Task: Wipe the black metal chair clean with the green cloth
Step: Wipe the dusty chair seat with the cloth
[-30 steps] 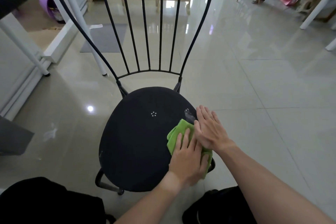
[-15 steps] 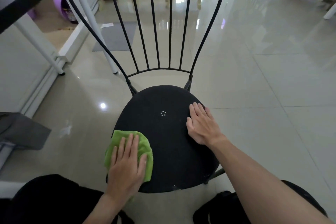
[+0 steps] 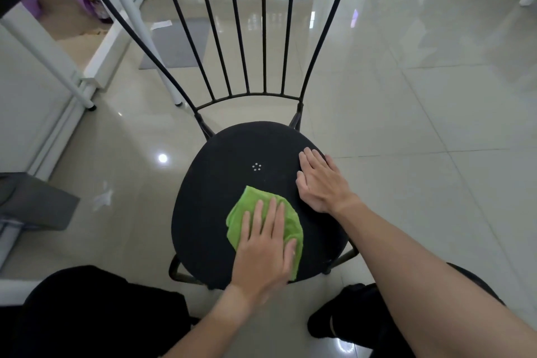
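The left hand lies flat, fingers spread, pressing the green cloth on the front of the seat. Farther back, the right hand rests flat on the chair's right side.

Bright daylight glares off the glossy floor; wide-angle edges bend
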`<state>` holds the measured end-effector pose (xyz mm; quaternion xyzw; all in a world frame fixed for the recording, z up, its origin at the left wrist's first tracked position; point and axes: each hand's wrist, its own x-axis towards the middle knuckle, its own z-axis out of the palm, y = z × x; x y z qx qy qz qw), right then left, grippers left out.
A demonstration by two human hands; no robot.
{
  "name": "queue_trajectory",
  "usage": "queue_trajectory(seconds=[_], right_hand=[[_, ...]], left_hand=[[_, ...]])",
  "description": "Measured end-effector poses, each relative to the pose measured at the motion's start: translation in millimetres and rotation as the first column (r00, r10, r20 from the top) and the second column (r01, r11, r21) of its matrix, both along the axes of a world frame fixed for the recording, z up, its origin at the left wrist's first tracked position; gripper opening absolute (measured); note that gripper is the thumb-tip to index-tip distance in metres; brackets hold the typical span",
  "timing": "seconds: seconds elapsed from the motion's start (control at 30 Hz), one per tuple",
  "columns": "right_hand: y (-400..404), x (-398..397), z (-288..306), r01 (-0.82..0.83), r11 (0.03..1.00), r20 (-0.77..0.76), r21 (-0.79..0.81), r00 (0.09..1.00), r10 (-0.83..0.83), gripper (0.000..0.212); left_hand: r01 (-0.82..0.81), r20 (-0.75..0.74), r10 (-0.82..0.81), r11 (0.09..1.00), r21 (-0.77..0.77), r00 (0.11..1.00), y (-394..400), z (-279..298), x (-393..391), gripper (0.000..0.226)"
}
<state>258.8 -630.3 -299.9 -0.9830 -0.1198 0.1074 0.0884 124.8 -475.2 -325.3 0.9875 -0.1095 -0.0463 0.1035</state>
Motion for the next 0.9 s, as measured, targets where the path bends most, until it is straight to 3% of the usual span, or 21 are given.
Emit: queue_trajectory(seconds=[0.2, 0.4, 0.53, 0.7, 0.8, 0.9], right_hand=[[0.9, -2.5, 1.4, -0.001, 1.000, 0.003, 0.002, 1.000, 0.001, 0.059], [3.1, -2.6, -1.2, 0.021, 1.000, -0.003, 0.009, 1.000, -0.021, 0.059], [2.9, -1.0, 3.0, 0.023, 1.000, -0.018, 0.015, 1.000, -0.023, 0.058], [-0.5, -1.5, 5.3, -0.007, 1.000, -0.010, -0.007, 1.000, 0.007, 0.058], [-0.7, -2.6, 2.7, -0.006, 1.000, 0.003, -0.003, 1.000, 0.006, 0.058], [-0.9, -3.6, 1.3, -0.014, 1.000, 0.010, 0.002, 1.000, 0.014, 0.059]], left_hand=[[0.216, 0.046, -0.217, 0.976, 0.028, 0.975, 37.6, -3.4, -42.9, 0.066], [0.085, 0.021, -0.084, 0.996, -0.034, 0.996, -15.6, -4.7, -25.7, 0.063], [0.221, 0.020, -0.221, 0.973, -0.058, 0.975, -56.7, -2.2, -19.9, 0.061], [0.405, 0.040, -0.406, 0.914, 0.026, 0.913, -2.3, -1.3, -35.8, 0.066], [0.292, 0.076, -0.290, 0.957, -0.004, 0.954, 49.2, -4.8, -37.2, 0.062], [0.048, 0.032, -0.047, 0.998, -0.032, 0.998, 88.3, -1.7, -24.9, 0.062]])
